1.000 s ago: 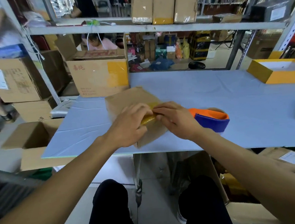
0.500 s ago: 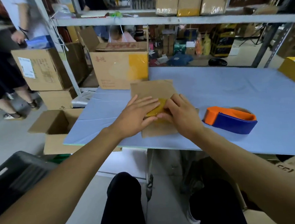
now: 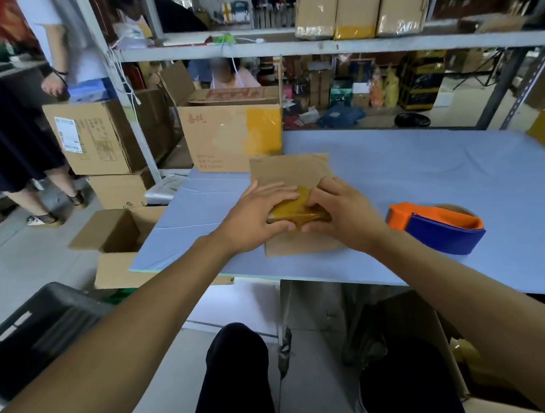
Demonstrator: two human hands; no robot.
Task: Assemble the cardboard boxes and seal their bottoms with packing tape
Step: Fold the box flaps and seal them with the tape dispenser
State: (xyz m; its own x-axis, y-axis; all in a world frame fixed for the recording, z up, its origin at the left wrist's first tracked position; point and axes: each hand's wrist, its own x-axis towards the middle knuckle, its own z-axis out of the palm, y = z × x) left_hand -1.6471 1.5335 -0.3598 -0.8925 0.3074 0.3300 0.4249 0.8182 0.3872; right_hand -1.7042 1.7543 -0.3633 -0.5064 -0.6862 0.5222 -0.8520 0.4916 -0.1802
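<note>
My left hand (image 3: 256,219) lies flat on the small cardboard box (image 3: 294,204), fingers straight and together, pressing down on the strip of yellow-brown tape (image 3: 297,211) that runs across its top. My right hand (image 3: 340,214) meets it from the other side — fingers bent over the tape's end, thumb low against the box's near edge, so it grips the box more than it rests on it. The box sits on the blue table (image 3: 425,174), near the front edge, just in front of a bigger open box (image 3: 233,134) with a yellow patch of tape on its face. The tape dispenser (image 3: 435,226) — orange and blue — lies on the table just to the right of my right wrist, not touching it. An open box (image 3: 117,238) stands on the floor by the table's left corner.
</note>
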